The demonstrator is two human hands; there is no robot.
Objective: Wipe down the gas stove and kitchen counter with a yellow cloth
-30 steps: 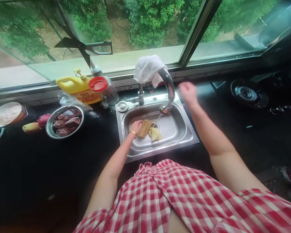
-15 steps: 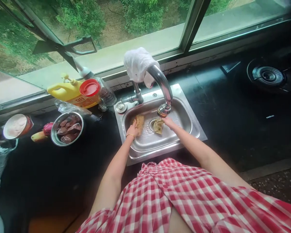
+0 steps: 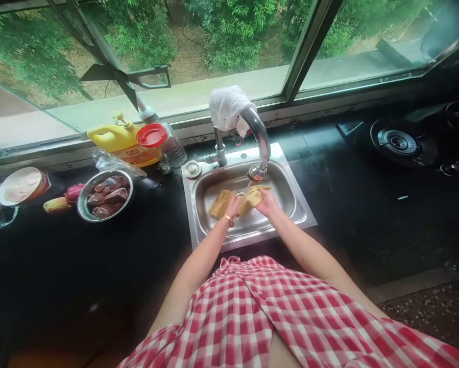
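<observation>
Stainless steel sink [image 3: 298, 214] catches the drips; both hands meet under the curved chrome tap [image 3: 260, 148], left hand [image 3: 233, 207] and right hand [image 3: 266, 204] gripping a limp yellow cloth [image 3: 252, 197] (brown scouring pad [image 3: 220, 203] lies just beside).

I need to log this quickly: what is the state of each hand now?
Left hand: closed on the yellow cloth, with the scouring pad beside it.
Right hand: closed on the same yellow cloth, under the tap.

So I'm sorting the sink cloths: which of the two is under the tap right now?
The yellow cloth, held by both hands beneath the spout; the brown scrub pad lies to its left on the sink floor.
</observation>
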